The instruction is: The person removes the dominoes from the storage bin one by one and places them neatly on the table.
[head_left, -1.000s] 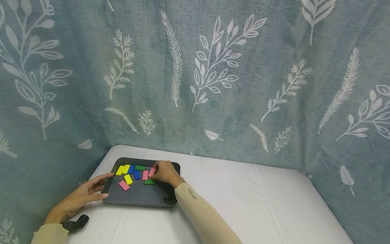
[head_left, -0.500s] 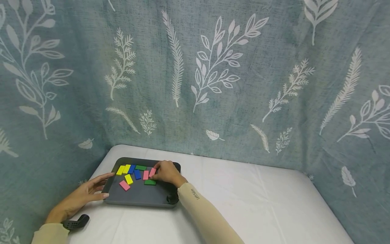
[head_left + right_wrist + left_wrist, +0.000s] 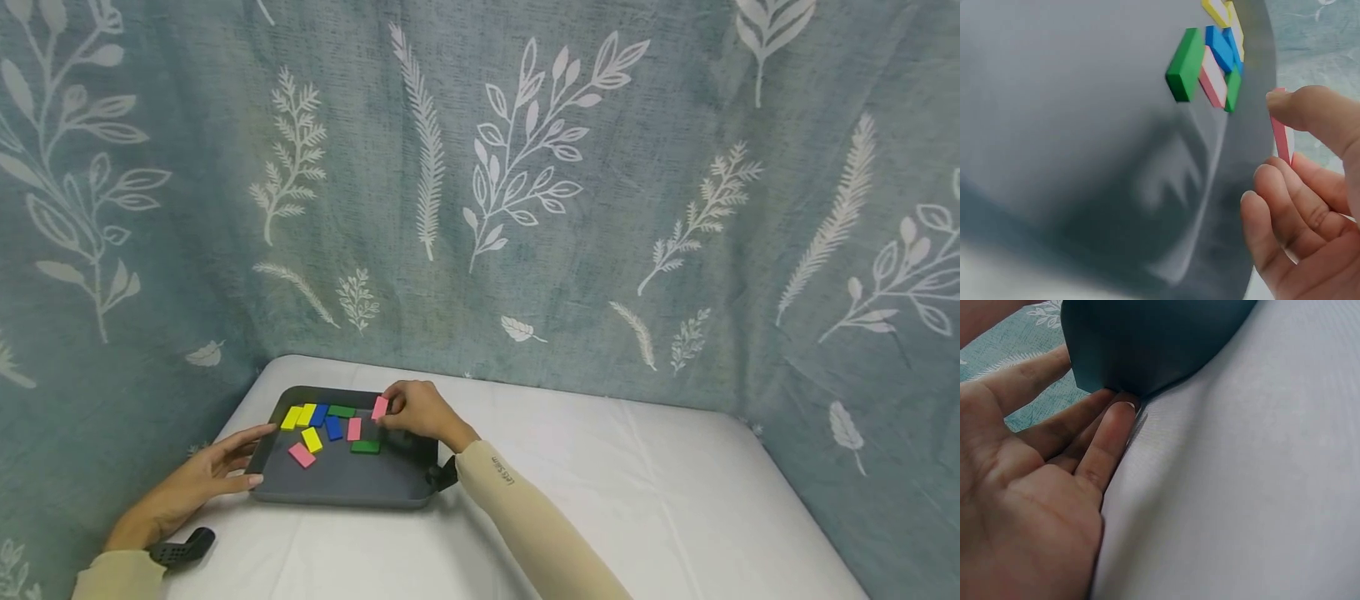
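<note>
My right hand (image 3: 423,408) pinches a pink rectangular block (image 3: 380,407) between thumb and fingers, raised above the back right part of a dark grey tray (image 3: 330,482). In the right wrist view the pink block (image 3: 1281,134) is seen edge-on. My left hand (image 3: 187,490) touches the tray's left side with its fingers fairly straight; the left wrist view shows its fingertips at the tray's outer wall (image 3: 1147,344). Lying in the tray are a pink block (image 3: 354,429), another pink block (image 3: 302,454), green blocks (image 3: 365,447), blue blocks (image 3: 333,428) and yellow blocks (image 3: 312,440).
The tray stands at the left end of a table with a white cloth (image 3: 585,492). A teal curtain (image 3: 465,317) with white leaf prints hangs behind and on both sides. A black wrist device (image 3: 183,548) sits at the left wrist.
My right hand has lifted the pink block from beside the other pink block, up and slightly right. The left hand stays at the tray's side. The view has shifted a little.
</note>
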Demonstrator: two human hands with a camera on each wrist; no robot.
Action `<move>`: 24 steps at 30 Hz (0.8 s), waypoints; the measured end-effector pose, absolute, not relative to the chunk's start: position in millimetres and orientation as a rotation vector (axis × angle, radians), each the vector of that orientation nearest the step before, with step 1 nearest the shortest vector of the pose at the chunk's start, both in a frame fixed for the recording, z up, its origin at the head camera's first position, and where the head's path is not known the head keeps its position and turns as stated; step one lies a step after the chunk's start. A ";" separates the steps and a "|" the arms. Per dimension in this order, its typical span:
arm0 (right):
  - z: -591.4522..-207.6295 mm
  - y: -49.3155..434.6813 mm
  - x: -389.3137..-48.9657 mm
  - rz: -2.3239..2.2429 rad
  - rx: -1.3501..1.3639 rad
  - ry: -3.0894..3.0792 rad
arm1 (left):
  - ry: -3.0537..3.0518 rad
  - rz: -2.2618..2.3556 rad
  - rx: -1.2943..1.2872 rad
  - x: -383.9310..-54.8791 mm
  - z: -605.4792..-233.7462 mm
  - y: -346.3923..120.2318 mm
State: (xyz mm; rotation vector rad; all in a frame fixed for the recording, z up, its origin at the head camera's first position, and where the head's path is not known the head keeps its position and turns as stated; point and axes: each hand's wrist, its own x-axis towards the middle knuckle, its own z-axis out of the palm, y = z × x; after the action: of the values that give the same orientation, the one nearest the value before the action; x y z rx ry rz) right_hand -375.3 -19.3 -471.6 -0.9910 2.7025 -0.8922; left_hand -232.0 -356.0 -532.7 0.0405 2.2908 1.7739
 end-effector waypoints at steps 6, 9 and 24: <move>-463.0 1.6 -374.1 -0.916 -1.049 2.704 | 2.299 1.761 0.041 -232.2 -533.0 -356.1; -461.5 14.8 -371.6 -0.930 -1.055 2.700 | 2.287 1.760 0.051 -231.9 -534.5 -357.0; -466.6 88.8 -373.7 -0.974 -1.004 2.806 | 2.309 1.733 0.061 -231.4 -533.7 -358.7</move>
State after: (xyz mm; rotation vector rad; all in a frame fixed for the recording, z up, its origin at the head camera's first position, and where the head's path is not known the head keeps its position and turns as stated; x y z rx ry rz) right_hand -373.7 88.8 -466.6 -1.0038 2.8057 -0.9744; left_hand -231.4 -358.7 -533.7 0.0614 2.3092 1.7333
